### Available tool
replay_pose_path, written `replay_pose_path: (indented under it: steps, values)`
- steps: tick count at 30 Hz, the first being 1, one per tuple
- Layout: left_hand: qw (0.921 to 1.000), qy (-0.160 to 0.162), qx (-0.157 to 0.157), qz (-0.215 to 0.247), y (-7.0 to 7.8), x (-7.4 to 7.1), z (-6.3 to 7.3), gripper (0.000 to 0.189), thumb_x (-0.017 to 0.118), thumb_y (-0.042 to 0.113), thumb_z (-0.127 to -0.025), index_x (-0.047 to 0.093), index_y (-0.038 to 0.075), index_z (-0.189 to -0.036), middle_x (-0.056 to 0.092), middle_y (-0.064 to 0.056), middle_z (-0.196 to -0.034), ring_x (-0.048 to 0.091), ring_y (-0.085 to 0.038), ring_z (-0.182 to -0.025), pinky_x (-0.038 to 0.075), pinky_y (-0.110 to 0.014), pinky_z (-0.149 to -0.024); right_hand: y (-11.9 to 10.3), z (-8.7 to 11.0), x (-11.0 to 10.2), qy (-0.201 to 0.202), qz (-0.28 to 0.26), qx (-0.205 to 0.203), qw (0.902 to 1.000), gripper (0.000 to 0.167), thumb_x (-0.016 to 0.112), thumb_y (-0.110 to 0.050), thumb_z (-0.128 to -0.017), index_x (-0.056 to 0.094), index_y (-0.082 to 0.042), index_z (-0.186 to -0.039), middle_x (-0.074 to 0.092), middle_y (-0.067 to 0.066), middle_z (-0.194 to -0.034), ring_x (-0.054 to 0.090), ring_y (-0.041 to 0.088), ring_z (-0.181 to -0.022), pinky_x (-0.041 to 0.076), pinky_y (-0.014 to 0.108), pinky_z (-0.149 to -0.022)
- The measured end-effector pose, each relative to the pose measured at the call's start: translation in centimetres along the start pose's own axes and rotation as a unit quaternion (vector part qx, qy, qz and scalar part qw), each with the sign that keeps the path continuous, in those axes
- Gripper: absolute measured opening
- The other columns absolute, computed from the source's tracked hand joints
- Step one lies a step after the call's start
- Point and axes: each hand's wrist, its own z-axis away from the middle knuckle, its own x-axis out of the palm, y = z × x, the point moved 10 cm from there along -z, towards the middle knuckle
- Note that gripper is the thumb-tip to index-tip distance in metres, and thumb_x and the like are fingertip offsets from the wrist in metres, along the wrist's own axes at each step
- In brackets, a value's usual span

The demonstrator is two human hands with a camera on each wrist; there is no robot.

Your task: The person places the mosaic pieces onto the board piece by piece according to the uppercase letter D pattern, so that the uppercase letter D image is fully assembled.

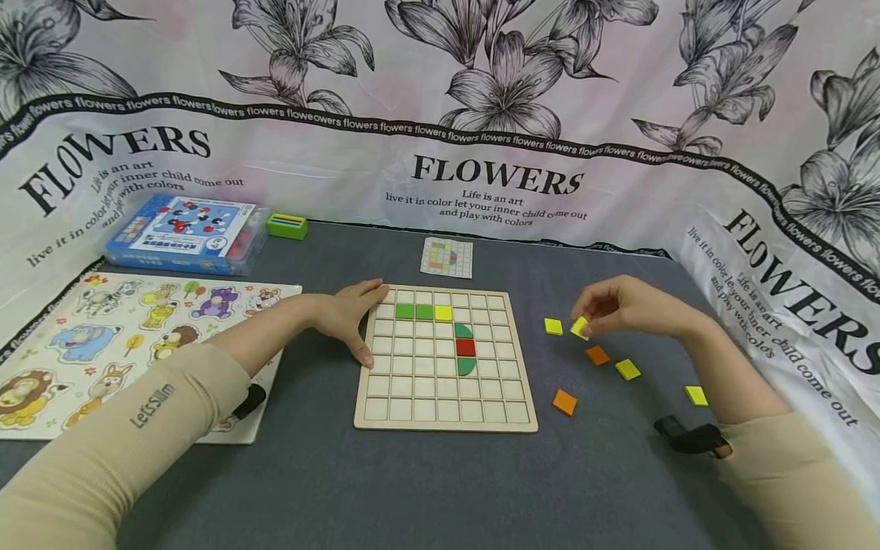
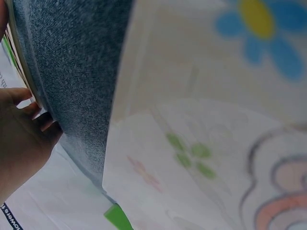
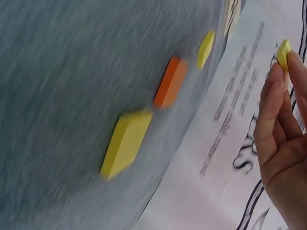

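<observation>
My right hand (image 1: 622,307) pinches a yellow tile (image 1: 579,327), left hand (image 1: 344,317) spread at the board's (image 1: 445,425) ten o'clock; slackening risks a drop.

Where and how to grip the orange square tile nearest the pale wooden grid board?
I'd pinch two opposite edges of the orange square tile, coming from above and the person's right, away from the grid board. It lies flat on the dark grey tabletop, apart from other tiles, so its edges look free. The right hand pinches a yellow square tile; probably set that down first.
</observation>
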Motion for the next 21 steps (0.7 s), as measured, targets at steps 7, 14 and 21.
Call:
replay_pose_path:
  steps: [7,14,21]
  values:
    - [1.0,0.002,-0.003,-0.009,0.0,0.0,0.0,0.124,0.086,0.039,-0.075,0.002,0.0,-0.159,-0.006,-0.023,-0.166,-0.001,-0.046,-0.154,0.015,-0.062,-0.123,-2.8,-1.9,1.7,0.008,-0.008,-0.007,0.9999,0.017,0.074,-0.018,-0.089,0.071,-0.013,-0.105,0.073,0.006,-0.092,0.068,0.029,-0.08,0.059,0.034,-0.071]
    - [0.9999,0.002,-0.005,-0.011,-0.1,0.0,-0.2,0.125,0.086,0.04,-0.075,0.002,0.001,-0.159,-0.006,-0.022,-0.166,-0.001,-0.046,-0.154,0.015,-0.061,-0.123,-5.2,-3.9,3.5,0.021,-0.014,-0.022,0.9994,0.018,0.075,-0.02,-0.089,0.073,-0.015,-0.106,0.071,0.005,-0.092,0.066,0.026,-0.08,0.057,0.033,-0.07]
    - [0.9999,0.002,-0.004,-0.009,-0.2,0.0,-0.1,0.126,0.086,0.04,-0.074,0.002,0.001,-0.159,-0.007,-0.022,-0.167,-0.001,-0.045,-0.154,0.014,-0.061,-0.124,-7.3,-5.3,5.4,0.009,-0.026,-0.027,0.9992,0.018,0.077,-0.021,-0.087,0.073,-0.02,-0.104,0.068,0.004,-0.092,0.064,0.015,-0.08,0.057,0.028,-0.076]
